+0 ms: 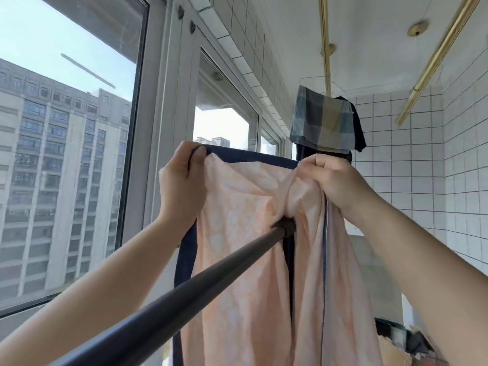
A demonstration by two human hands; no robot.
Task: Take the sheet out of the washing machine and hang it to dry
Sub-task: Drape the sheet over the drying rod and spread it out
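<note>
A pale peach sheet [237, 260] with a dark navy border hangs in front of me, draped over a dark rod [169, 294] that runs from the lower left up to its middle. My left hand [182, 186] pinches the navy top edge at the sheet's upper left corner. My right hand [335, 180] grips a bunched fold of the sheet at the upper right. The top edge is stretched between both raised hands. The sheet's lower part runs out of view.
Large windows [66, 128] line the left side. Two brass drying rails [433, 62] hang from the ceiling, with a checked cloth [322, 122] and dark garments on a hanger behind the sheet. White tiled walls [464, 154] stand at the right. Clutter lies at the lower right.
</note>
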